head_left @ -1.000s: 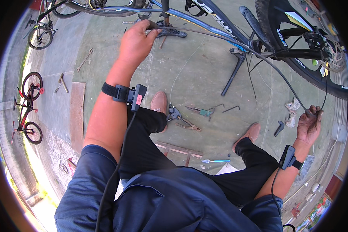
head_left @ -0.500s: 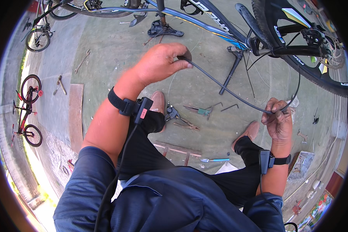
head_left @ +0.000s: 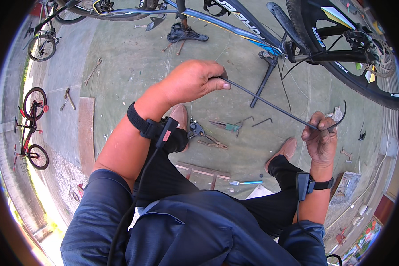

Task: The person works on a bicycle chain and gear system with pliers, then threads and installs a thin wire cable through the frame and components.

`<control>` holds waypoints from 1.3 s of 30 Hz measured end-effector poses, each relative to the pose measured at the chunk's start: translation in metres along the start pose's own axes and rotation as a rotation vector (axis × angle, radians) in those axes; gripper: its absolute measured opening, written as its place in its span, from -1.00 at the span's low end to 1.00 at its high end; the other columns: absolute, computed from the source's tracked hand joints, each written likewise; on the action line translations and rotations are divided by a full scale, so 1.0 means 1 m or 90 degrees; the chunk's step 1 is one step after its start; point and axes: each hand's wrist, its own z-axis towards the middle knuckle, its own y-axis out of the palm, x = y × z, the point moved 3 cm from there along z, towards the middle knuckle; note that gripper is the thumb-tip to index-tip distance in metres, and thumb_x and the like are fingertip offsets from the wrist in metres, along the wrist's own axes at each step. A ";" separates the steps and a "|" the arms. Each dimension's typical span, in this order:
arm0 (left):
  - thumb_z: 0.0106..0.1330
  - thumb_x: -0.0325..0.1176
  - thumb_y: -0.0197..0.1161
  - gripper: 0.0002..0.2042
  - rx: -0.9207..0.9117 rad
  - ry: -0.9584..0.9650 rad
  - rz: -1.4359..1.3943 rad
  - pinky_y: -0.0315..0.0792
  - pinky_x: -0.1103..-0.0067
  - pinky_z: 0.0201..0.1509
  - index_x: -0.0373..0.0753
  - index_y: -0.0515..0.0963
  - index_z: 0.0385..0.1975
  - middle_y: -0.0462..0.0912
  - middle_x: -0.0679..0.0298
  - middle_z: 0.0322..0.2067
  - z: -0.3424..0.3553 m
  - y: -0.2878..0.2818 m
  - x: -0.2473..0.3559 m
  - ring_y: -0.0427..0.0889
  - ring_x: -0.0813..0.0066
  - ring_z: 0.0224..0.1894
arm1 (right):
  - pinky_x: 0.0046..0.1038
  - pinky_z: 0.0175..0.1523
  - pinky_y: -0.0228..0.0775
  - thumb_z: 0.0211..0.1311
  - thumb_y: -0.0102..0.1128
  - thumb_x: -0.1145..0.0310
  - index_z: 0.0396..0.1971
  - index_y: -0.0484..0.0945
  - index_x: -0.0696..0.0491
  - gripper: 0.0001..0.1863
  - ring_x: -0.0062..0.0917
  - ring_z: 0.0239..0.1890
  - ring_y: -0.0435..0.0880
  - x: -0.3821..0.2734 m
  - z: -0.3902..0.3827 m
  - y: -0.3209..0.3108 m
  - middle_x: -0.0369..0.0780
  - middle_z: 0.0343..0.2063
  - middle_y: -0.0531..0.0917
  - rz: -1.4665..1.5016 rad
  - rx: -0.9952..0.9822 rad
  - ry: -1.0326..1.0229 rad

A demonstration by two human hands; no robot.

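A thin black bicycle cable housing (head_left: 270, 103) stretches between my two hands. One end disappears into my left hand (head_left: 199, 82), whose thumb and fingers pinch it. At the other side my right hand (head_left: 321, 138) pinches the housing between thumb and fingers, palm turned up. Beyond the right fingers a short tail (head_left: 344, 113) curves upward to a free end. Both hands are in the air over the floor, short of the upside-down blue and black bicycle (head_left: 252, 37).
Pliers (head_left: 213, 145), a green-handled tool (head_left: 228, 126), a hex key (head_left: 262, 122) and a blue-handled tool (head_left: 246, 182) lie on the floor between my feet. A saddle (head_left: 186, 34) hangs near the far side. A red bicycle (head_left: 31, 128) stands at left.
My left hand has moved slightly right and nearer to me. The tail beyond my right hand is shorter, and the span between my hands is straighter.
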 end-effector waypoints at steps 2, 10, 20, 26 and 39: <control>0.27 -0.26 0.30 -0.78 0.031 -0.019 0.003 0.46 0.42 -0.23 -0.30 0.57 -0.27 0.59 0.10 -0.40 0.000 -0.002 -0.003 0.56 0.14 -0.34 | -0.40 -0.25 0.66 0.17 0.37 0.30 -0.23 0.57 0.10 -0.75 -0.31 -0.34 0.71 -0.005 0.000 -0.007 -0.14 -0.21 0.54 -0.018 0.029 -0.023; 0.31 -0.40 0.25 -0.86 0.122 -0.033 -0.024 0.45 0.47 -0.19 -0.32 0.58 -0.23 0.58 0.15 -0.39 0.003 -0.018 -0.006 0.54 0.32 -0.32 | -0.46 -0.27 0.61 0.27 0.26 0.24 -0.13 0.54 0.09 -0.71 -0.37 -0.28 0.71 -0.026 -0.006 -0.035 -0.11 -0.09 0.59 -0.032 0.106 -0.125; 0.27 -0.43 0.28 -0.88 0.132 0.005 0.015 0.45 0.46 -0.24 -0.34 0.59 -0.30 0.59 0.14 -0.43 0.004 -0.024 0.005 0.56 0.27 -0.36 | -0.53 -0.26 0.55 0.38 0.13 0.28 -0.07 0.51 0.09 -0.76 -0.42 -0.27 0.71 -0.031 -0.005 -0.045 -0.10 -0.08 0.62 -0.121 0.198 -0.129; 0.23 -0.42 0.30 -0.88 0.090 0.036 0.049 0.46 0.43 -0.28 -0.34 0.59 -0.35 0.61 0.09 -0.46 0.003 -0.023 0.012 0.60 0.17 -0.37 | -0.54 -0.26 0.54 0.39 0.12 0.28 -0.07 0.49 0.12 -0.74 -0.44 -0.28 0.70 -0.036 -0.004 -0.051 -0.10 -0.11 0.63 -0.194 0.236 -0.124; 0.21 -0.42 0.30 -0.90 0.034 0.084 0.017 0.45 0.40 -0.33 -0.32 0.59 -0.40 0.60 0.09 -0.48 0.001 -0.008 0.031 0.59 0.11 -0.40 | -0.56 -0.31 0.48 0.34 0.20 0.29 -0.07 0.50 0.13 -0.72 -0.44 -0.33 0.70 -0.046 -0.003 -0.061 -0.16 -0.23 0.66 -0.269 0.337 -0.102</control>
